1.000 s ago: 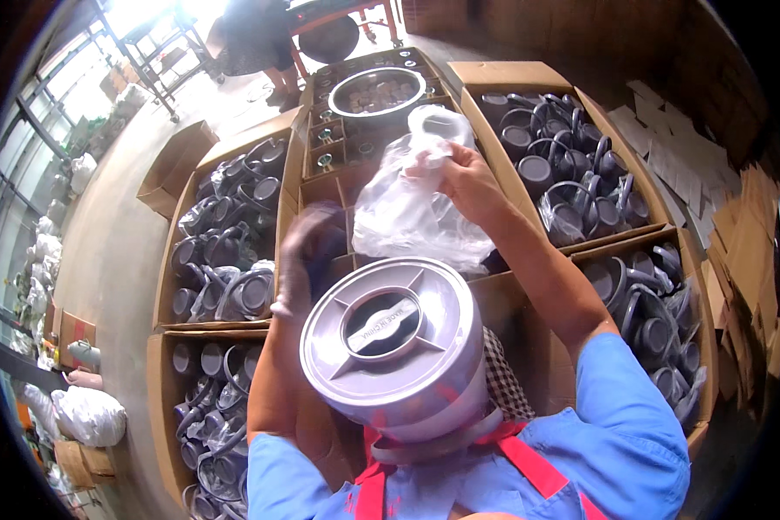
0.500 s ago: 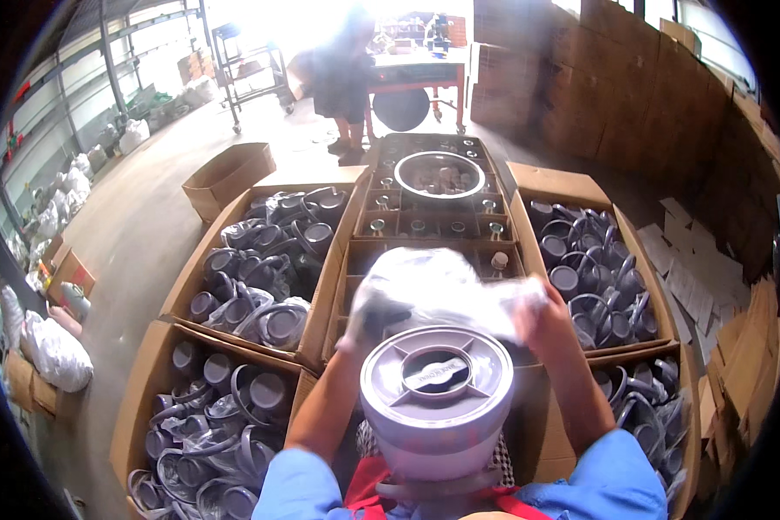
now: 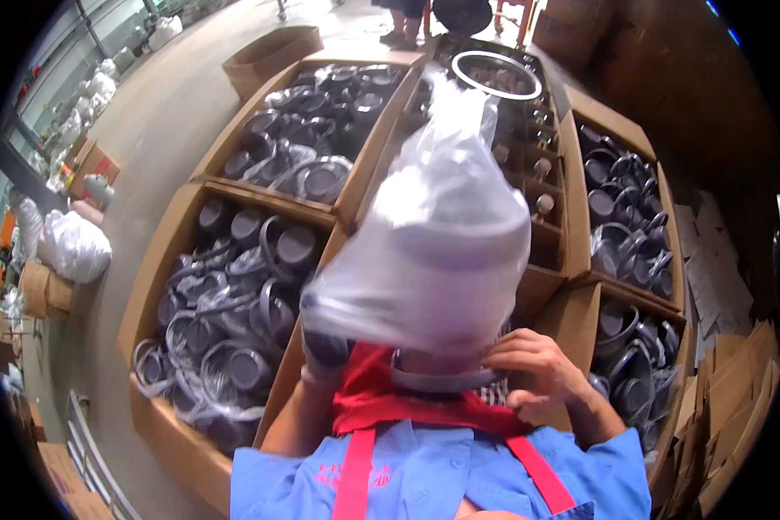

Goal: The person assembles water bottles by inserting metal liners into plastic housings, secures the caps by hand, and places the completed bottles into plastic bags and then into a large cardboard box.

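Note:
A clear plastic bag [image 3: 425, 217] is drawn down over a pale lavender tub, which shows hazily through the film in front of my chest. Below the bag's mouth, a grey curved handle [image 3: 446, 381] sticks out against my red apron. In a dark glove, my left hand [image 3: 325, 347] grips the bag's edge where it stretches out to the left; some of its fingers are hidden. My bare right hand [image 3: 537, 373] has bent fingers closed at the bag's lower right edge, beside the handle. The bag is blurred by motion.
Open cartons of grey handled parts stand at the near left [image 3: 225, 303], far left [image 3: 321, 130], far right [image 3: 624, 208] and near right [image 3: 637, 364]. Between them, a divided carton [image 3: 550, 186] carries a white ring [image 3: 498, 75]. Flattened cardboard [image 3: 732, 416] leans at right. A person [image 3: 403, 19] stands beyond.
The bag, bunched between my hands beyond the tub before, now covers the tub. Both hands have come back toward my chest, and the view has tipped downward.

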Available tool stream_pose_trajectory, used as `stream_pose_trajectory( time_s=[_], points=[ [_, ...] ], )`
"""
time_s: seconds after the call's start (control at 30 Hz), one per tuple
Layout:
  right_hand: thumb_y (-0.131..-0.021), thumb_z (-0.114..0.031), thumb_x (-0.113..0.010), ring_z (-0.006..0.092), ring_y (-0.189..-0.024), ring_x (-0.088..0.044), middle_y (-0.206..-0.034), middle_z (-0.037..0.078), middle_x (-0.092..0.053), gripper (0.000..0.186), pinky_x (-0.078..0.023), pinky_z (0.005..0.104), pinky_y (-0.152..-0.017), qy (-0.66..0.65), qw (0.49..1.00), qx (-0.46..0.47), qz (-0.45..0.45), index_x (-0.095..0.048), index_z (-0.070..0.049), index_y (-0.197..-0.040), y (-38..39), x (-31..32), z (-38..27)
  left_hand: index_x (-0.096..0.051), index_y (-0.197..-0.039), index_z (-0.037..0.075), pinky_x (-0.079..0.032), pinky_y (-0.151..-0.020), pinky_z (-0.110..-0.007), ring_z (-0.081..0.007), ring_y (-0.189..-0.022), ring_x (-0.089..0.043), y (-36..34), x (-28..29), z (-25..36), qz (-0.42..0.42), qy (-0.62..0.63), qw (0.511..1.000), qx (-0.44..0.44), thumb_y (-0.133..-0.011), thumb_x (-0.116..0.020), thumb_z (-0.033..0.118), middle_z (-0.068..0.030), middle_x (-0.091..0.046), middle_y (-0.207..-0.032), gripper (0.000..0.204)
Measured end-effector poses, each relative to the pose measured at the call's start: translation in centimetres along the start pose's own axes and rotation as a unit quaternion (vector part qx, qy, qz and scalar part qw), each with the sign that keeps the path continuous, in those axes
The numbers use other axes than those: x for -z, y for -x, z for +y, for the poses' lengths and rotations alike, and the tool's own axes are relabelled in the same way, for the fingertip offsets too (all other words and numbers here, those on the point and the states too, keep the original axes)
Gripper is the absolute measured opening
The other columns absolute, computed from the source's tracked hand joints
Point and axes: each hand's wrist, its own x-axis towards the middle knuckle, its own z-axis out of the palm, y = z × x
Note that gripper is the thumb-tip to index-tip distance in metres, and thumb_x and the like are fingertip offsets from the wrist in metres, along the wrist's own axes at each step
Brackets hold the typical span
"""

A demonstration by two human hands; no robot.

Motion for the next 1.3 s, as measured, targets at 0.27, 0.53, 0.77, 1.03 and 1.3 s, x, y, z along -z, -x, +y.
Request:
stream_pose_trajectory(
  time_s=[0.27, 0.53, 0.77, 1.03, 1.3],
  points=[
    [-0.085, -0.021, -0.061, 0.0358, -0.069, -0.056, -0.076, 0.018, -0.057, 0.023, -0.045, 0.0399, -0.062, -0.095, 0.942, -0.172, -0.272, -0.060, 0.001, -0.094, 5.4, -7.3, 0.0, -0.066, -0.086, 0.009, -0.033, -0.100, -0.056, -0.0296, -0.110, -0.054, 2.9, -1.2, -2.0, -0.314, -0.662, 0.587, -0.345, -0.062, -0.062, 0.011, -0.0102, -0.061, -0.097, 0.025],
    [-0.086, -0.006, -0.057, 0.0072, -0.057, -0.051, -0.061, 0.002, -0.056, 0.011, -0.042, 0.0253, -0.050, -0.050, 0.907, -0.329, 0.258, -0.065, 0.001, -0.090, 3.2, -9.6, -4.7, -0.064, -0.094, 0.011, -0.041, -0.089, -0.043, -0.0301, -0.098, -0.055, -5.9, -4.5, -1.3, -0.222, -0.638, 0.627, -0.388, -0.063, -0.058, 0.002, -0.0107, -0.060, -0.095, 0.033],
    [-0.079, -0.013, -0.058, 0.0238, -0.073, -0.063, -0.076, 0.009, -0.065, 0.019, -0.047, 0.0370, -0.074, 0.256, 0.911, -0.216, 0.240, -0.063, 0.000, -0.093, 2.9, -3.9, -1.2, -0.063, -0.100, 0.011, -0.043, -0.094, -0.039, -0.0195, -0.106, -0.054, -4.2, -9.0, -0.4, -0.499, -0.436, 0.604, -0.442, -0.075, -0.055, 0.005, -0.0077, -0.059, -0.106, 0.026],
    [-0.093, -0.031, -0.047, 0.0178, -0.073, -0.062, -0.083, 0.013, -0.065, 0.038, -0.049, 0.0270, -0.061, -0.069, 0.966, -0.105, 0.225, -0.060, 0.004, -0.097, -11.8, 5.5, 6.2, -0.047, -0.130, 0.000, -0.034, -0.105, -0.039, -0.0301, -0.122, -0.047, -35.2, 9.2, 1.7, -0.061, -0.729, 0.652, -0.200, -0.093, -0.044, 0.034, -0.0191, -0.048, -0.134, 0.050],
    [-0.082, -0.025, -0.062, 0.0089, -0.062, -0.054, -0.071, 0.005, -0.065, 0.025, -0.041, 0.0214, -0.056, -0.064, 0.952, -0.276, 0.114, -0.062, 0.000, -0.076, -27.3, 9.1, 12.8, -0.059, -0.117, 0.006, -0.048, -0.087, -0.041, -0.0342, -0.108, -0.059, -44.4, 11.2, 4.7, -0.075, -0.717, 0.693, 0.021, -0.092, -0.049, 0.023, -0.0238, -0.061, -0.114, 0.031]
  ],
)
